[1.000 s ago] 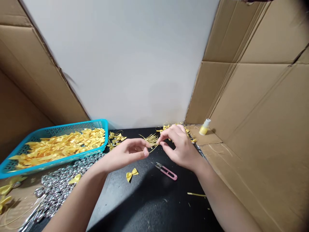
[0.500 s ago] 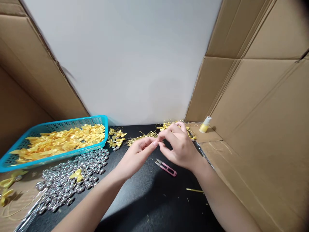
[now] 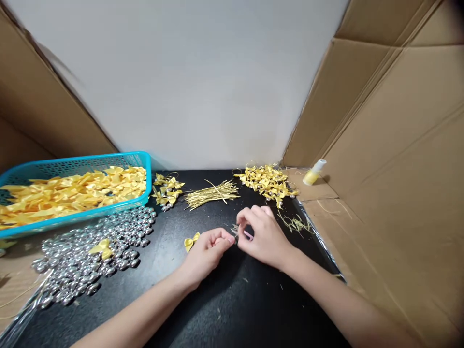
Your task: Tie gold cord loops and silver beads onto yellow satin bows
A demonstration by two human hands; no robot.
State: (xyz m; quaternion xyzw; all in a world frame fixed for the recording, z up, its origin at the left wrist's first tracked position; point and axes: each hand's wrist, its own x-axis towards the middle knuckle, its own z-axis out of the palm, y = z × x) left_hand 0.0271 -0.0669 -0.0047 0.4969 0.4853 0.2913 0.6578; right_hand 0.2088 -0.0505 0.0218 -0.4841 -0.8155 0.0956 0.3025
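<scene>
My left hand (image 3: 208, 253) is closed, thumb and forefinger pinched together over the black work surface (image 3: 232, 309). What its fingertips hold is too small to name. A yellow ribbon bow (image 3: 191, 241) shows just left of this hand; whether it lies on the table or hangs from the hand, I cannot tell. Almost touching the left fingertips, my right hand (image 3: 263, 237) curls with thumb and forefinger pinched, their contents hidden. Pink thread snips (image 3: 248, 235) show partly through the gap in its fingers and appear to lie beneath it.
A blue basket (image 3: 148, 181) of yellow bows stands left, with silver beads (image 3: 94, 251) before it. Behind my hands lie gold ties (image 3: 212, 193) and finished bows (image 3: 268, 182). Cut scraps (image 3: 295, 223) and a small bottle (image 3: 314, 173) are right. Cardboard walls flank both sides.
Both hands have come lower and nearer to me, uncovering the gold ties and the heap of bows. My right hand now covers much of the snips. The view has shifted slightly.
</scene>
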